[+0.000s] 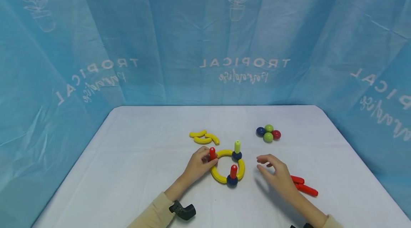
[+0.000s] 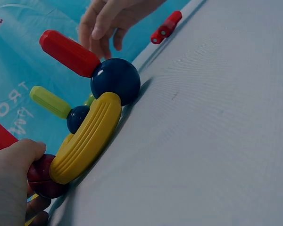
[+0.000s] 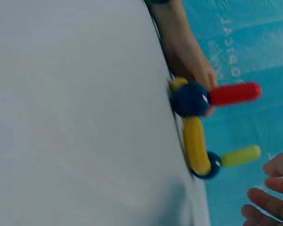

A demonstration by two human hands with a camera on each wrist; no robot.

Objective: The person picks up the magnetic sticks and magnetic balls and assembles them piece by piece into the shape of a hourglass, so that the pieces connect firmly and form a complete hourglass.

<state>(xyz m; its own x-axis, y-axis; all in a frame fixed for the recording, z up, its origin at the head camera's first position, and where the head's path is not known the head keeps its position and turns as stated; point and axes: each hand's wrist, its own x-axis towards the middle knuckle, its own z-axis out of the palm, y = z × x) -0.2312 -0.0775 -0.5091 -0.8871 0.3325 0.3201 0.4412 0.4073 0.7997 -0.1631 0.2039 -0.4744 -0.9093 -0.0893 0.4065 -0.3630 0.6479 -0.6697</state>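
Observation:
A ring of curved yellow rods [image 1: 219, 177] joined by balls lies on the white table. Two of its balls are dark blue; one [image 2: 115, 81] bears an upright red rod [image 1: 233, 171], the other a light green rod [image 1: 237, 146]. At the ring's left side my left hand [image 1: 199, 163] grips a dark red ball [image 2: 48, 176] between thumb and fingers, and a red rod [image 1: 212, 153] rises from it. My right hand [image 1: 276, 174] hovers right of the ring with fingers loosely bent and nothing in them.
Several loose yellow curved rods [image 1: 202, 140] lie behind the ring. Farther right sits a cluster of green, blue and red balls [image 1: 268, 137]. Loose red rods [image 1: 306, 189] lie beside my right forearm. A blue curtain [image 1: 179, 35] hangs around the white table [image 1: 144, 142].

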